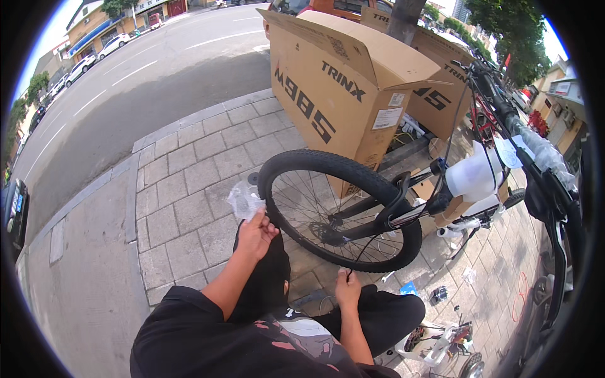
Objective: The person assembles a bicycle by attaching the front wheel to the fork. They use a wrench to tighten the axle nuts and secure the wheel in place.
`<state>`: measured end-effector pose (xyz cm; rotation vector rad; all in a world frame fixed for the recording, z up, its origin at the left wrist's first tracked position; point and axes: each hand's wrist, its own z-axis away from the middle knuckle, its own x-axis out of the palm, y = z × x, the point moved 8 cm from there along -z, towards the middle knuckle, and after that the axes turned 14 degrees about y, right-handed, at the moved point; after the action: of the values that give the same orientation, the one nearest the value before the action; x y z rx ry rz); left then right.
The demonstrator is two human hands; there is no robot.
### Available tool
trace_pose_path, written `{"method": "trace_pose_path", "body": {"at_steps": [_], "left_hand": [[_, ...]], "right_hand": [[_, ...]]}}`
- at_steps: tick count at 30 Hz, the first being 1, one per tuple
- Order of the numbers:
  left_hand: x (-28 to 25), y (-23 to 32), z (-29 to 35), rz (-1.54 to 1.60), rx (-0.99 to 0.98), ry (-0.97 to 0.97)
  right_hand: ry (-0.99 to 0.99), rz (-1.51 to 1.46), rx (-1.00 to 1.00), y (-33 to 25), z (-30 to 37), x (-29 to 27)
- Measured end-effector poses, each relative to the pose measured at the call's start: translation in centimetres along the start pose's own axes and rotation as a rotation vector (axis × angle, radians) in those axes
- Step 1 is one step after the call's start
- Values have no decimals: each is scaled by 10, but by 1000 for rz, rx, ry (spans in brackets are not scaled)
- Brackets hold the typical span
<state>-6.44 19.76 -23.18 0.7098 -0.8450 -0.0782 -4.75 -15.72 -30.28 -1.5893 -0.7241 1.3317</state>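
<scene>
My left hand (257, 234) is closed, with fingertips pinching a crumpled clear plastic bag (243, 200) just left of the bicycle's front wheel. That wheel's knobby black tyre (315, 160) fills the middle, with spokes and a brake disc (324, 234) inside it. Below the rim, my right hand (347, 287) is closed around the lower end of a thin black cable (359, 255), which runs up past the wheel toward the fork (368, 232). The bicycle leans in from the right, and its white-wrapped part (471, 176) sits above the fork.
Large open cardboard boxes (334, 82) stand behind the wheel, beside a tree trunk (404, 22). Small parts, a blue packet (408, 288) and a white bag with bicycle parts (432, 343) lie on the paving (183, 208) at lower right. A road (164, 69) runs along the left.
</scene>
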Motion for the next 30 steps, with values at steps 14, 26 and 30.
{"method": "trace_pose_path", "body": {"at_steps": [14,26,30], "left_hand": [[-31,-151,56,-938,-248,-274],[-39,-185,118,-727,-825,-567],[-45,-191,116,-720,-722,-580]], "right_hand": [[-324,-227,422,7,31,19],[-250,-332,508,18,42,7],[-212,-325,471,15,46,7]]}}
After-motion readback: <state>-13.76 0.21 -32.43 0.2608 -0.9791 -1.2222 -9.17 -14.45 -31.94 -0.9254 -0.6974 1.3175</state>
